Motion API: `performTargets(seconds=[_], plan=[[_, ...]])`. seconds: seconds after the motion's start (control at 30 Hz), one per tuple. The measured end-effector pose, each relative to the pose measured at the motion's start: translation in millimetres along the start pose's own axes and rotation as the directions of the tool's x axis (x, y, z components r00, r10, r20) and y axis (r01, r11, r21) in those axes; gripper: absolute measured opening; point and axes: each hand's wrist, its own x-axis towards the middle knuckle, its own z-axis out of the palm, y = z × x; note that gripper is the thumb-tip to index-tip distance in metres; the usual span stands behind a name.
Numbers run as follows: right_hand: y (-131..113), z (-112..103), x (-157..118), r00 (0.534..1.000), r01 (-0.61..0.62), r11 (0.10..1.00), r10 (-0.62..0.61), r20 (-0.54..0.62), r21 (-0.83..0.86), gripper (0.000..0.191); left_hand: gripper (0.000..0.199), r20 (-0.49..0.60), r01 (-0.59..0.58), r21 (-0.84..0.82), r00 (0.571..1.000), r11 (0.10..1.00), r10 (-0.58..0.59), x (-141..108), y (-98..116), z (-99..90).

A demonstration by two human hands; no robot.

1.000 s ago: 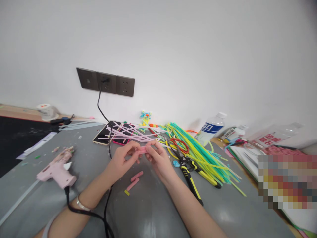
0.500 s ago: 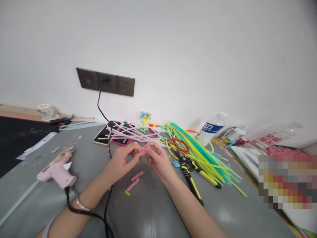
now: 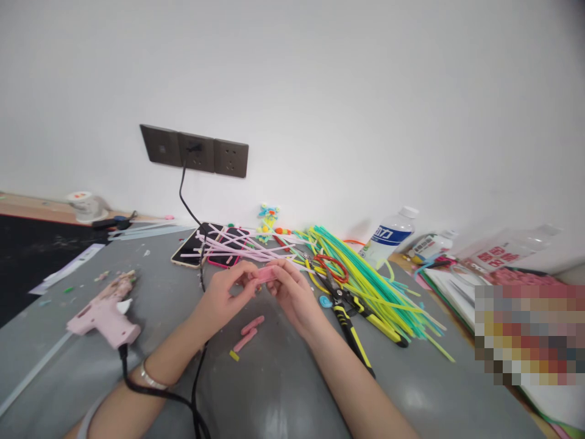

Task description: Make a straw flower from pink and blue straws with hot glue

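Between the fingertips of my left hand (image 3: 233, 296) and my right hand (image 3: 292, 292) is a small pink fuzzy piece (image 3: 265, 274), like a bit of pipe cleaner. Both hands pinch it, one at each end, above the table. Below them on the table lie two more short pink pieces (image 3: 249, 333), with a small yellow piece (image 3: 234, 355) at their lower end. Long pale pink pipe cleaners (image 3: 242, 246) are spread just beyond my fingers. To the right of my right hand rest yellow-and-black-handled pliers (image 3: 350, 335).
A pink glue gun (image 3: 107, 323) lies at left, its black cord passing over my left forearm. Two phones (image 3: 187, 250) sit under the pink stems. Green and yellow pipe cleaners (image 3: 365, 280) are bundled at right, near a bottle (image 3: 388, 238). A small colourful figure (image 3: 269, 219) stands by the wall.
The pink piece has turned between my fingers and shows more of its surface. My right fingers have shifted slightly along it. Everything on the table stays in place.
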Motion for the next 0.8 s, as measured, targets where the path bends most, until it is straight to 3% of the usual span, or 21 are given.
performTargets(seconds=[0.57,0.8], plan=[[-2,1,-2,1.000,-0.023,1.000,0.023,-0.007,-0.021,0.022,0.013,-0.043,-0.081,0.078,0.996,0.994,0.084,3,4,0.0],[-1,-1,-2,0.999,-0.037,0.999,0.037,-0.007,-0.020,0.020,0.012,-0.008,-0.037,0.079,0.999,0.996,0.037,3,6,-1.4]])
